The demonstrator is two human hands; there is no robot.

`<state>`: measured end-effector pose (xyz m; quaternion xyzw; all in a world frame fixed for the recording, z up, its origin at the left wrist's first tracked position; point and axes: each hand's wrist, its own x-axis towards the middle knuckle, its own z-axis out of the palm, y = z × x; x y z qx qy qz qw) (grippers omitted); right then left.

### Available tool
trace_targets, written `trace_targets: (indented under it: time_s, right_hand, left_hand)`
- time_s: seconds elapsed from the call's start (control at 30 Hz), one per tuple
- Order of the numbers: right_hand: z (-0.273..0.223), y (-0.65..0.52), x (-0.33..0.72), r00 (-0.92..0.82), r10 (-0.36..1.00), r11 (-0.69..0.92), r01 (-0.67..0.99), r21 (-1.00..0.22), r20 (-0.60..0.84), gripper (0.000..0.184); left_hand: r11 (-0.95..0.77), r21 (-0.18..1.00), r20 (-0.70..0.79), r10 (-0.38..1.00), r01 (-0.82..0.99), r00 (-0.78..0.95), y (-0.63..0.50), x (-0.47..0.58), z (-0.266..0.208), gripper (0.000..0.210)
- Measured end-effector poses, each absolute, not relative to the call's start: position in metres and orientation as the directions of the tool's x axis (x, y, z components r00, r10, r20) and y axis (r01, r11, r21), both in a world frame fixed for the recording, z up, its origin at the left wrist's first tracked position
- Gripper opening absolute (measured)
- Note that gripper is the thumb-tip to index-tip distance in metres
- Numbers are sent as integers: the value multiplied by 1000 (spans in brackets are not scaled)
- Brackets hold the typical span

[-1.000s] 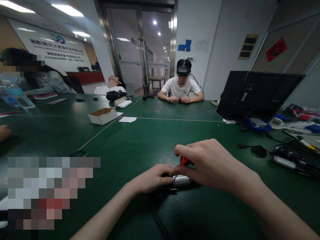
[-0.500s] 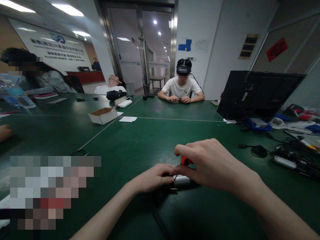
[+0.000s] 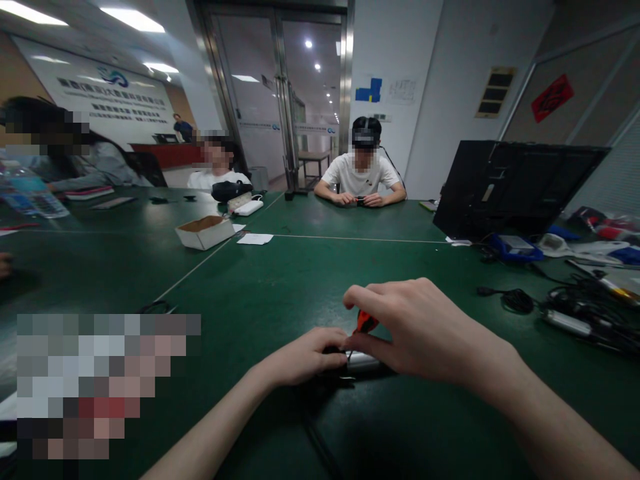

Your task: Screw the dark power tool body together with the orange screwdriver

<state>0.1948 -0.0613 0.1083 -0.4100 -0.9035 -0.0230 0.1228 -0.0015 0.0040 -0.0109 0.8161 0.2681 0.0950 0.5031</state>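
Note:
Between thumb and fingers, my right hand (image 3: 400,323) grips a screwdriver (image 3: 366,323) with an orange and black handle. Its thin shaft points down and left at a silver, cylinder-shaped device (image 3: 363,362) lying on the green table. The tip is hard to make out at the device's dark left end. My left hand (image 3: 313,355) is closed around that dark end and hides most of it. A dark cable (image 3: 320,440) runs from below the device toward me. A small, thin metallic piece (image 3: 345,379) shows at the device's near side.
Across the green table (image 3: 310,280) sits a person (image 3: 364,170) in a headset. An open box (image 3: 205,233) and white paper (image 3: 255,239) lie ahead-left. Coiled black cables (image 3: 520,301) and another silver device (image 3: 567,323) lie right, near a large black screen (image 3: 520,190).
The screwdriver handle has turned and tilted slightly left in my right hand, whose fingers have shifted a little left. My left hand stays on the device. A person in the background has raised their head.

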Motion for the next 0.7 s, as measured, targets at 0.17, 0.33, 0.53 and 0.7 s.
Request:
trace_targets:
  time_s: [0.17, 0.33, 0.53, 0.7]
  right_hand:
    - [107, -60, 195, -625, 746, 644, 765, -12, 230, 14]
    - [107, -63, 194, -642, 730, 669, 741, -54, 232, 15]
    - [108, -61, 194, -633, 741, 656, 754, -37, 226, 17]
    - [107, -58, 194, -629, 748, 650, 758, -43, 214, 9]
  left_hand:
    - [-371, 858, -102, 553, 354, 827, 4, -2, -11, 19]
    - [-402, 858, -76, 516, 320, 853, 5, -2, -13, 18]
    - [-368, 860, -104, 553, 355, 827, 4, -3, -13, 20]
    - [-403, 841, -97, 545, 362, 833, 4, -4, -12, 22]
